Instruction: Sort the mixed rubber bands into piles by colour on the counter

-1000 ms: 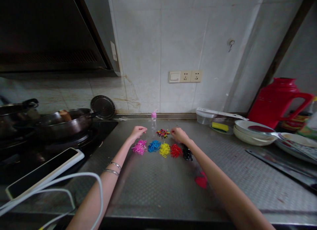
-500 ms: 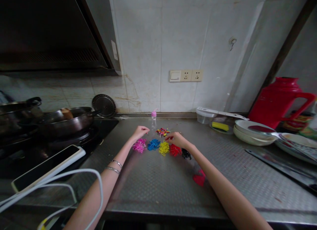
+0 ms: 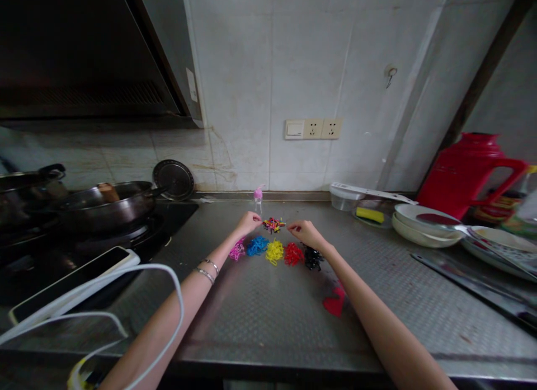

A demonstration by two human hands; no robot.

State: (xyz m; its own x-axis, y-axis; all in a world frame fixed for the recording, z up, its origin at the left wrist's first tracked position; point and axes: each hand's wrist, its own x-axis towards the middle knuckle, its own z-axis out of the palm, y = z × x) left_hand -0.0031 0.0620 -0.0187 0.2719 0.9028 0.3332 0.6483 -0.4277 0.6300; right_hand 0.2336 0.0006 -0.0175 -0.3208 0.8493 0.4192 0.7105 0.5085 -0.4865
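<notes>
A small heap of mixed-colour rubber bands (image 3: 273, 225) lies on the metal counter between my hands. My left hand (image 3: 249, 222) is closed in a pinch at the heap's left edge. My right hand (image 3: 305, 233) has its fingers pinched together by the right edge. What either pinch holds is too small to make out. In a row nearer me lie single-colour piles: pink bands (image 3: 237, 250), blue bands (image 3: 257, 245), yellow bands (image 3: 274, 252), red bands (image 3: 293, 254) and black bands (image 3: 312, 259), the last partly beneath my right wrist.
Behind the heap stands a clear bottle with a pink top (image 3: 258, 195). At left are a stove with a pan (image 3: 113, 208), a phone-like device (image 3: 75, 283) and a white cable (image 3: 178, 300). Bowls (image 3: 423, 236), a yellow sponge (image 3: 370, 215) and a red flask (image 3: 465, 174) stand right.
My left hand has moved right, from above the pink bands to the mixed heap. My right hand has shifted slightly right, from above the yellow and red bands to the heap's right edge.
</notes>
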